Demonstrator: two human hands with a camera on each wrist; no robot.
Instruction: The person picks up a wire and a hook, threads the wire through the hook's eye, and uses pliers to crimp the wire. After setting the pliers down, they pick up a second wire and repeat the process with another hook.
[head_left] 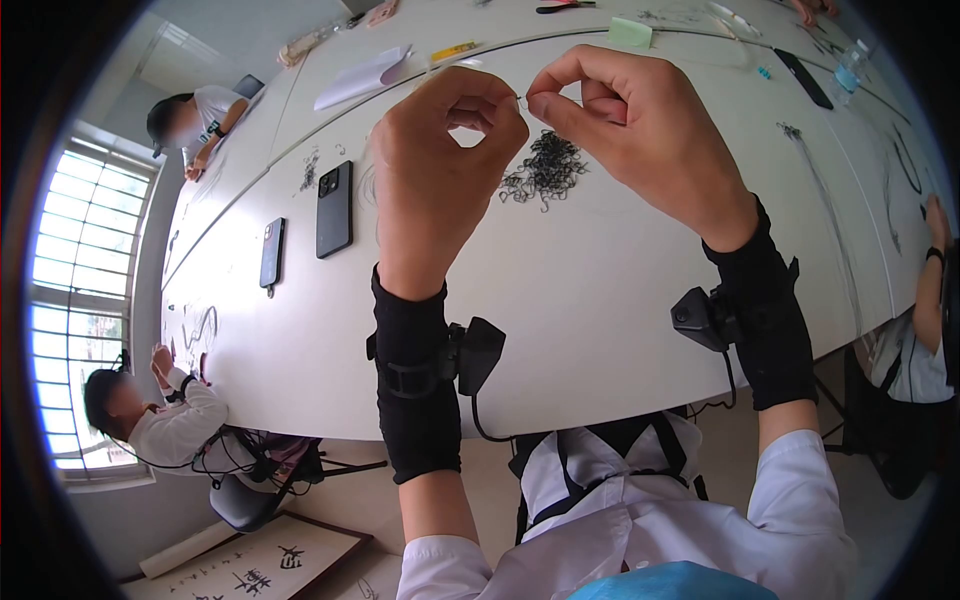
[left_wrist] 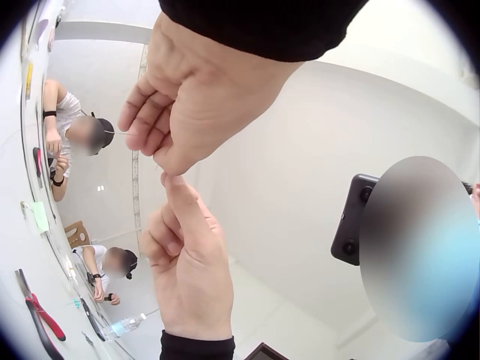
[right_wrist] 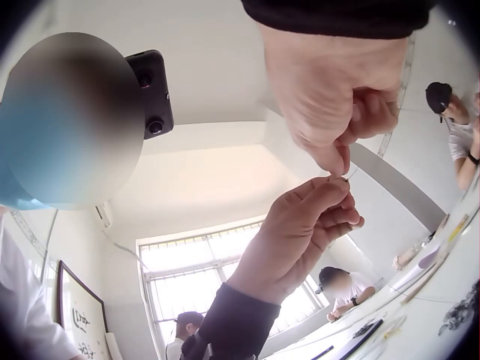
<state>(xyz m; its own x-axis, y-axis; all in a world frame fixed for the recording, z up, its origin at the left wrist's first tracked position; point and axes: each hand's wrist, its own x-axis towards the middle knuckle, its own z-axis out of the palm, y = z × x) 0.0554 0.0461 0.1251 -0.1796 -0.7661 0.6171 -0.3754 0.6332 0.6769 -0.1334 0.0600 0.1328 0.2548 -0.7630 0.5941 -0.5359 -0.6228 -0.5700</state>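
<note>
In the head view, the left hand and the right hand meet fingertip to fingertip above the table. Thumb and forefinger of each pinch at a tiny dark piece, mostly covered by the fingertips; its shape is too small to tell. From the left hand a thin pale strand sticks out in the left wrist view. The other fingers of both hands are curled. Below and behind the fingertips lies a loose pile of small black curled pieces on the white table.
Two phones, one black and one smaller, lie left of the pile. Farther back are paper, a green note and red-handled pliers. A dark phone and bottle are at right. Other people sit around.
</note>
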